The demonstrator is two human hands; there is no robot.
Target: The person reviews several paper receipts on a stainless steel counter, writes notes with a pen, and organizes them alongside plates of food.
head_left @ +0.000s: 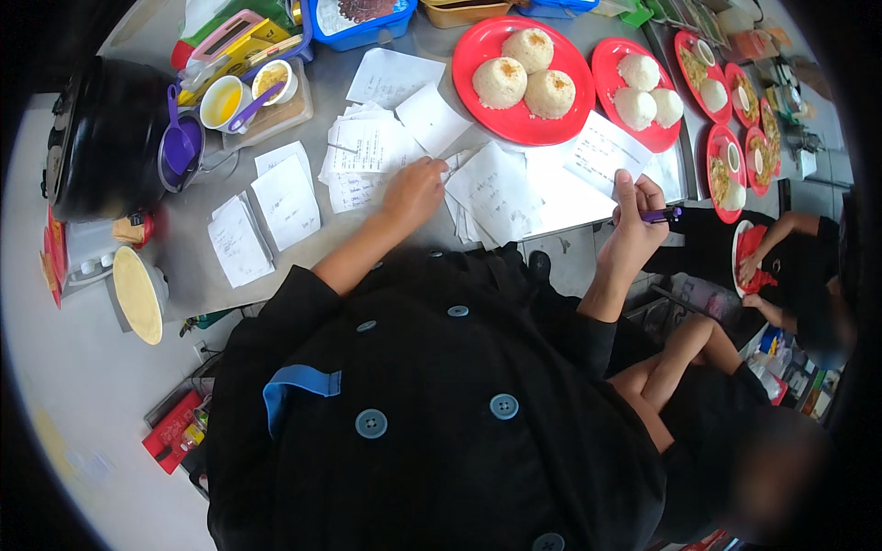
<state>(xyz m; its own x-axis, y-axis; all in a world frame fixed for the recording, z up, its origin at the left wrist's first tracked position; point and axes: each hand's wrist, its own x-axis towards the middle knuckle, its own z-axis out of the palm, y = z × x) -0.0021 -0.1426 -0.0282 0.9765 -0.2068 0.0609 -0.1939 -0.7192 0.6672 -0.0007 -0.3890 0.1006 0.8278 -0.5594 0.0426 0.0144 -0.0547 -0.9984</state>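
Note:
My right hand [638, 216] holds a purple pen [661, 215] against the palm. Its raised thumb and fingers pinch the lower corner of a written paper slip [602, 151]. My left hand [415, 195] is closed, with fingers curled at the edge of a loose pile of slips [496, 191]; what they grip is hidden. Beside it lies another stack of written slips [372, 144]. Further left on the metal counter [344, 248] are more slips [241, 241]. Beyond the hands, a red plate [469, 101] bears three rice mounds [549, 93], and a second red plate [661, 140] holds three more.
At the left stand a black pot [106, 138], a jug with a purple ladle [181, 142] and two small cups [223, 103]. A blue tub [363, 35] is at the back. Several filled red plates [719, 204] line the right. Two people are at the right, one holding a plate [738, 262].

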